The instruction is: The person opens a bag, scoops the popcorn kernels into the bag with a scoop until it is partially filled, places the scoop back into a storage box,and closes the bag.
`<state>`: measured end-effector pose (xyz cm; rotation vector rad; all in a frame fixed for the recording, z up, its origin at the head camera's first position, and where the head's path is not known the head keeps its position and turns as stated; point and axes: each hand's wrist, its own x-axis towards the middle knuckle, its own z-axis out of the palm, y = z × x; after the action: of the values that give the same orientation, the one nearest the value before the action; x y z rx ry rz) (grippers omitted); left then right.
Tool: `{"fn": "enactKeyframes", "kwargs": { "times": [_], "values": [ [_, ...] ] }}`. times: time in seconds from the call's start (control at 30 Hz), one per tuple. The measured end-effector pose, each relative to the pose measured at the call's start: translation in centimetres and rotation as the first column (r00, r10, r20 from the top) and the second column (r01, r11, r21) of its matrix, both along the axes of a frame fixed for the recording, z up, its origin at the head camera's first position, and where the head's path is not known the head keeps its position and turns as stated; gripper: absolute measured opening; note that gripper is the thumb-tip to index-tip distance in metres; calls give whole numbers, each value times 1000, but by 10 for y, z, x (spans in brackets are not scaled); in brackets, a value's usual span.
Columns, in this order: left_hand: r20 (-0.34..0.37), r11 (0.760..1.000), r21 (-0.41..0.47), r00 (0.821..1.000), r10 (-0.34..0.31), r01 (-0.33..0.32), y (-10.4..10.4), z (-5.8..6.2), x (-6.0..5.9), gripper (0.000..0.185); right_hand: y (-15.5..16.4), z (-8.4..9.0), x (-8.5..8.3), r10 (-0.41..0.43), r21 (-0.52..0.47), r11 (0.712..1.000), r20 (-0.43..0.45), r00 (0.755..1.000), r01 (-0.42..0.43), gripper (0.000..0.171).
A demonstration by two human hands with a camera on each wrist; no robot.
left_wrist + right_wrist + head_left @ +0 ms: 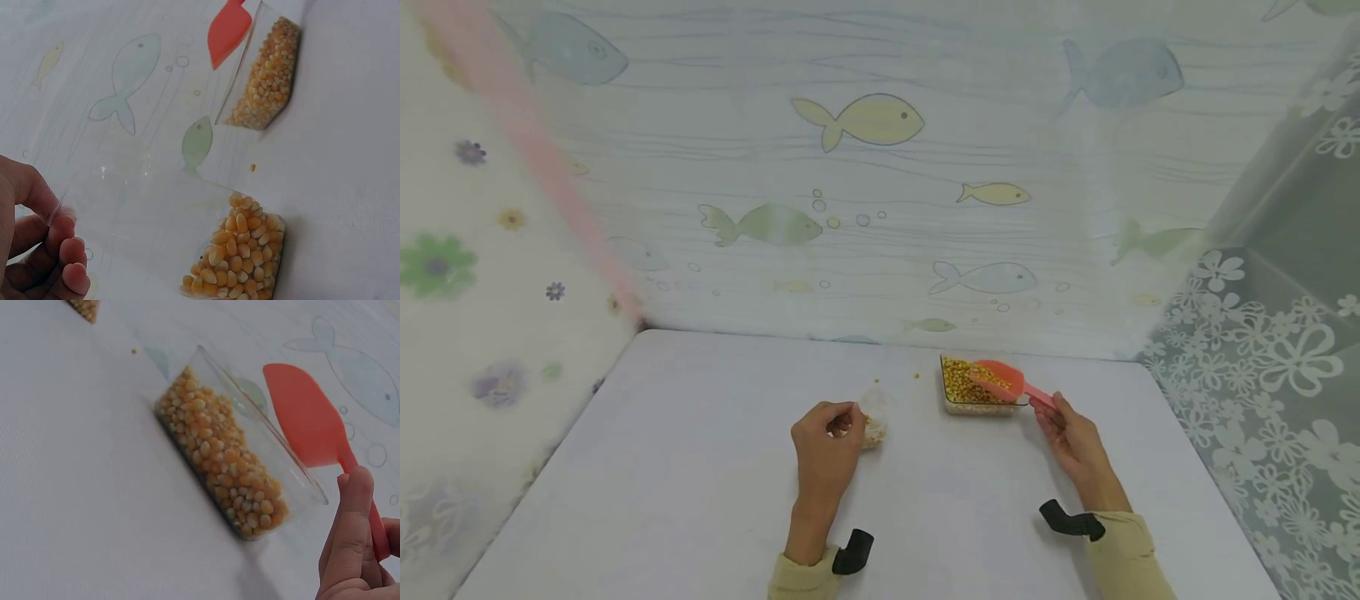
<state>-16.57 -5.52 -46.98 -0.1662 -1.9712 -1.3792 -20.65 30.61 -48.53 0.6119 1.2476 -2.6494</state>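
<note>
My left hand (827, 437) pinches the top edge of a clear plastic bag (872, 400) between thumb and forefinger. Corn kernels (237, 256) fill the lower part of this bag, which stands on the table. To the right is a clear rectangular container (981, 409) of corn kernels (206, 444). My right hand (1071, 442) holds a red scoop (306, 415) by its handle, thumb and fingers round it. In the head view the scoop's bowl lies over the container, with kernels showing in it. The wrist views show the bowl above the container's rim.
Two loose kernels (916, 376) lie on the white tabletop (700, 467) between bag and container. A fish-patterned sheet (880, 250) rises behind the table. Flowered sheets hang at the left (497, 250) and right (1285, 400) sides.
</note>
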Motion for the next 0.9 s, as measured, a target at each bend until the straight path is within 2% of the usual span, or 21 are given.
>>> {"fn": "enactKeyframes", "kwargs": {
  "times": [0.17,0.37,0.5,0.9],
  "values": [
    [-9,1000,-2,1000,3,-3,0,0,-1,10,-1,-2,0,-3,-82,997,-18,1000,2,33],
    [-15,1000,-12,1000,10,-10,0,-1,1,10,-4,-6,1,41,-152,987,-108,993,-57,38],
    [-17,1000,-17,1000,8,-8,0,-1,2,11,-6,-6,3,59,-182,980,-128,990,-82,37],
    [-19,1000,-27,1000,1,-1,0,0,1,11,-15,-4,6,121,-138,979,-206,971,-152,43]
  ]
}}
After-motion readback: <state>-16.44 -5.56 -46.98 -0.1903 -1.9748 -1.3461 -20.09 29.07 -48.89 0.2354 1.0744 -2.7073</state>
